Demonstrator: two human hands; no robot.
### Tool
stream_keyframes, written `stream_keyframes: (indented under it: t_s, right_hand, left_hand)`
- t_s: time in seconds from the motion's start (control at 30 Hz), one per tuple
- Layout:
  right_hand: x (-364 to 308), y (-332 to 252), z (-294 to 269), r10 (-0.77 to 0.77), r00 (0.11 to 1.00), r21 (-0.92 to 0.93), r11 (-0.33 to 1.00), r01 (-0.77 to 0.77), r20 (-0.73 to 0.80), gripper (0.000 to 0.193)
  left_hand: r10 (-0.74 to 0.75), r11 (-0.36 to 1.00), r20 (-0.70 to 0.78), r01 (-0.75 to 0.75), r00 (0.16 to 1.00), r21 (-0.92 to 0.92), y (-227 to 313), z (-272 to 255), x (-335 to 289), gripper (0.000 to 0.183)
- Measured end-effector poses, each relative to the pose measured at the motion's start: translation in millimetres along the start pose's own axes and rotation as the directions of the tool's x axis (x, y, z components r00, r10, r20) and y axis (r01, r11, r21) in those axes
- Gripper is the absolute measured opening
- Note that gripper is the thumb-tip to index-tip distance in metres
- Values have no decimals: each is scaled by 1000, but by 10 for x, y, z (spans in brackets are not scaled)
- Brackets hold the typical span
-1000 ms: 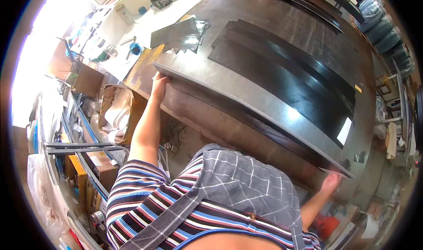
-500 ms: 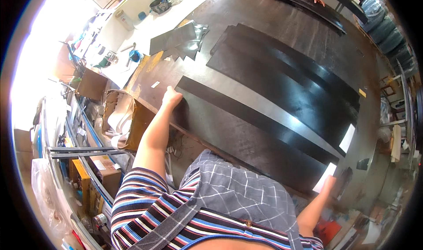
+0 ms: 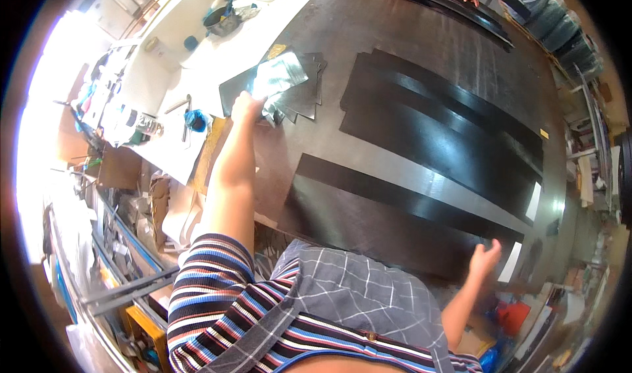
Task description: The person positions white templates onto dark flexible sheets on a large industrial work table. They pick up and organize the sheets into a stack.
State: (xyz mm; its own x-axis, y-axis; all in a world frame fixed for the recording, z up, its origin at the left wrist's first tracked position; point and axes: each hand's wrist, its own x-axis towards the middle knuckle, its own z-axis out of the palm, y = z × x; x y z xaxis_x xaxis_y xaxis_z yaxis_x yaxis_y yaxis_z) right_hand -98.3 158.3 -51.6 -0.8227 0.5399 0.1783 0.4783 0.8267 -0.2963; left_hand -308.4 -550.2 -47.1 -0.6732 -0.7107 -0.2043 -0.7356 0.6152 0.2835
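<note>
Dark, glossy small sheets [image 3: 283, 77] lie fanned at the left side of the desk [image 3: 316, 21]. The left hand [image 3: 247, 107] is at their near edge, fingers partly closed; whether it grips one, I cannot tell. The right hand [image 3: 485, 257], loosely half open and seemingly without load, is over the large black sheet [image 3: 375, 218]. I judge the small sheets light, rather stiff and slippery, so better held by opposite edges.

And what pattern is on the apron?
The apron is grey with white checks, seen in the head view.
</note>
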Motion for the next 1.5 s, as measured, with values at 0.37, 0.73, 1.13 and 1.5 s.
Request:
stream_keyframes:
  t_s: [0.37, 0.73, 1.13, 1.5]
  right_hand:
    - [-1291, -1633, 137, -158, 957, 321, 944, 75, 242, 34]
    - [-1747, -3866, 295, -601, 719, 936, 265, -233, 350, 49]
    - [-1763, -2829, 659, -359, 748, 497, 867, 46, 558, 21]
    - [-1795, -2679, 870, -413, 684, 543, 839, 28, 602, 28]
  left_hand:
    - [27, 944, -103, -60, 994, -324, -57, 259, 375, 27]
    - [687, 582, -148, -661, 711, -474, -74, -242, -1841, 15]
    - [841, 537, 325, -589, 432, -604, -1334, -135, -2331, 19]
    - [707, 682, 353, -458, 613, -570, -1651, -113, -2263, 16]
